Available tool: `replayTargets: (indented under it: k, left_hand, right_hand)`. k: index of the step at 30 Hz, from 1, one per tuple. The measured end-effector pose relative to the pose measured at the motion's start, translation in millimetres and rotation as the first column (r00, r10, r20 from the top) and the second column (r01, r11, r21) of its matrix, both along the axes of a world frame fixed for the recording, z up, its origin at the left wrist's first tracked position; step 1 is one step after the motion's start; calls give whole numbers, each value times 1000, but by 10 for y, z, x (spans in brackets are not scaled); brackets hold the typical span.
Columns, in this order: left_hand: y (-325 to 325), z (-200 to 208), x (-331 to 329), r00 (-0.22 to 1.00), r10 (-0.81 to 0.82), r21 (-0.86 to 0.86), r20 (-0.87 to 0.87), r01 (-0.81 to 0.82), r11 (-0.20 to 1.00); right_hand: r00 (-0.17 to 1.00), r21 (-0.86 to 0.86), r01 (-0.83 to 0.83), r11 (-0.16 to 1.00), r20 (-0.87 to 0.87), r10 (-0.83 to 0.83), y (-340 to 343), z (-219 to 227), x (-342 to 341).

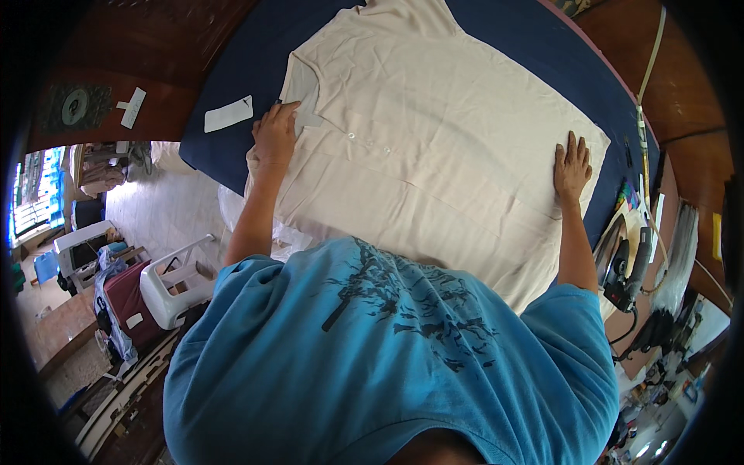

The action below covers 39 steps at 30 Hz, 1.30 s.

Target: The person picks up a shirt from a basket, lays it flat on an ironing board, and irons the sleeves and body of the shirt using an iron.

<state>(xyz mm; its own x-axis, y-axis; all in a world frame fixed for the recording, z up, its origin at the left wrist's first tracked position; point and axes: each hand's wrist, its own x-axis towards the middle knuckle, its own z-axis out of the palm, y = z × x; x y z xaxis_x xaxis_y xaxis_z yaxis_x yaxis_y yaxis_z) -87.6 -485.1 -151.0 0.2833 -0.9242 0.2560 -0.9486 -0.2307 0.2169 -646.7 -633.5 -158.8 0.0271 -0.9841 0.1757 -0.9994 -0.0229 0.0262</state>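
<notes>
A cream short-sleeved shirt (434, 116) with a buttoned placket lies spread on a dark blue padded table (535, 31), its neckline towards the left. At the neckline's near side my left hand (275, 136) has its fingers bent around the shirt's shoulder edge; some fingertips are hidden. My right hand (573, 170) rests flat near the hem on the right, fingers spread, palm down on the cloth. Soft creases run across the shirt between my hands.
A white card (229, 115) lies on the blue cover at left. An iron (618, 267) with a dark handle and cord stands beyond the table's right edge, near a hanging hose (641, 124). A white plastic chair (174, 287) is on the floor at left.
</notes>
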Motion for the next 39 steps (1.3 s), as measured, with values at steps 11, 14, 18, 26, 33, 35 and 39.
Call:
replayTargets:
  k: [11, 14, 18, 26, 33, 35, 39]
  left_hand:
    - [-166, 281, -417, 972, 177, -16, 157, -177, 984]
    - [-117, 154, -423, 953, 212, 11, 215, -220, 976]
    - [-100, 235, -312, 946, 290, 46, 147, -299, 953]
    - [-167, -13, 131, 946, -5, 59, 324, -15, 998]
    - [-274, 220, 89, 884, -66, -11, 464, 80, 997]
    - [-289, 320, -189, 914, 68, -62, 400, -47, 997]
    - [-245, 463, -861, 972, -146, -77, 187, 162, 984]
  right_hand:
    - [1000, -10, 14, 1000, 18, -14, -8, 34, 23]
    - [996, 26, 56, 998, -64, -54, -6, 34, 38]
    - [998, 8, 41, 999, -56, -40, 0, 29, 35]
    - [999, 3, 30, 1000, -16, -30, -3, -26, -16]
    - [999, 58, 34, 998, 19, -35, -48, -9, -41]
    - [998, 132, -8, 991, 55, 1, -119, 8, -138]
    - [994, 58, -18, 998, 113, 11, 129, 104, -156]
